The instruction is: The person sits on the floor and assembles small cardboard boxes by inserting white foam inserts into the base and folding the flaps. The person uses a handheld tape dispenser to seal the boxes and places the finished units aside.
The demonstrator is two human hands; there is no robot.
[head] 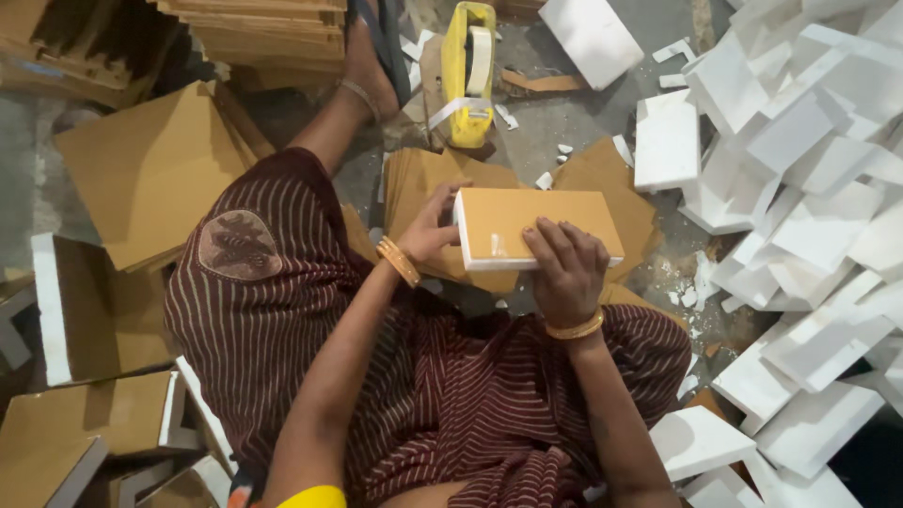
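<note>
Two hands hold one flat block (538,226), white foam faced with tan paper, above the person's lap in the head view. The left hand (430,229) has its grip closed on the block's left short edge, fingers curled over the top corner and thumb underneath. The right hand (567,270) presses on the block's near long edge, fingers (555,246) spread flat across the tan face; its grip is closed on the block. Each wrist carries a gold-coloured bangle. Directly beneath the block lies a stack of tan paper sheets (414,183) on the floor. Beyond the block, farther from the person, stands a yellow tape dispenser (467,73) with a white roll. To the right of the block a large heap of bare white foam pieces (809,188) covers the floor. To the left of the block, past the person's knee in striped maroon cloth, lie larger tan sheets (150,169), and nearer the person finished tan-faced blocks (94,310) are piled. Small white foam crumbs lie scattered on the grey floor (602,122) just right of the block.
</note>
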